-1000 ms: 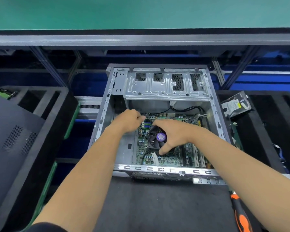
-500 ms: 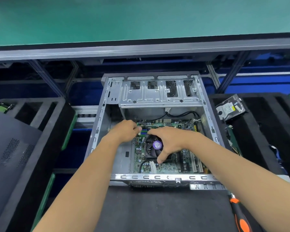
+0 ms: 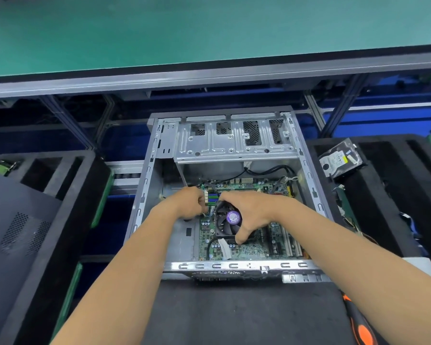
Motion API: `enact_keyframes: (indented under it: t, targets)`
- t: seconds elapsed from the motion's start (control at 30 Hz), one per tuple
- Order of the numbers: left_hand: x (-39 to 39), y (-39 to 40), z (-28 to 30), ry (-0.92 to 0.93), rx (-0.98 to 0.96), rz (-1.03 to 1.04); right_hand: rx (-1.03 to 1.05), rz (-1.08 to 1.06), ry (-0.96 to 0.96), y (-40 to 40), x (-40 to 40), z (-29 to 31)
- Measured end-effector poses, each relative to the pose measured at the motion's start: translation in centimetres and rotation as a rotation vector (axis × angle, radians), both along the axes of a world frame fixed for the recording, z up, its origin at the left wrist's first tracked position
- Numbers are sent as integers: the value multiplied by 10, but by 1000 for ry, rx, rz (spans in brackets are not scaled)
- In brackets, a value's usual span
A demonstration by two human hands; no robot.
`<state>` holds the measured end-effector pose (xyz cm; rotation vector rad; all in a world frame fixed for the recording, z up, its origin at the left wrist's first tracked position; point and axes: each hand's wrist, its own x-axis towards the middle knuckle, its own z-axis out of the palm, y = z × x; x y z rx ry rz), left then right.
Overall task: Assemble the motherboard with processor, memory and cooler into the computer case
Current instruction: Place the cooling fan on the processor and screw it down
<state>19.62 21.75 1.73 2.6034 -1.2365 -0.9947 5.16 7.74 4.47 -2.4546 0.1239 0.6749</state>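
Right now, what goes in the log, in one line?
stage: seating board | motherboard: inside case | right hand: grips cooler fan | left hand: at board's left edge, fingers curled

Your computer case (image 3: pixel 234 143) is bare silver-grey metal. In it you see a green motherboard (image 3: pixel 249 250) with blue memory slots (image 3: pixel 212 196), and a black cooler fan (image 3: pixel 225 221) with a purple hub label. The screwdriver (image 3: pixel 358 324) near you is orange and black; the desk (image 3: pixel 184 31) is green.
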Motion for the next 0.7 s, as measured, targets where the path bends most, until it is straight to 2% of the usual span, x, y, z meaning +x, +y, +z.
enact_keyframes:
  t: [0.1,0.5,0.57,0.7]
  targets:
    - [0,2,0,55,-23,1,-28,5,16,4,0,-2]
    - [0,4,3,70,0,-69,-61,29,22,5,0,-4]
    - [-1,2,4,107,-51,-29,-72,35,34,3,1,-5]
    - [-7,-3,12,303,-205,86,-23,28,51,-2,-2,-5]
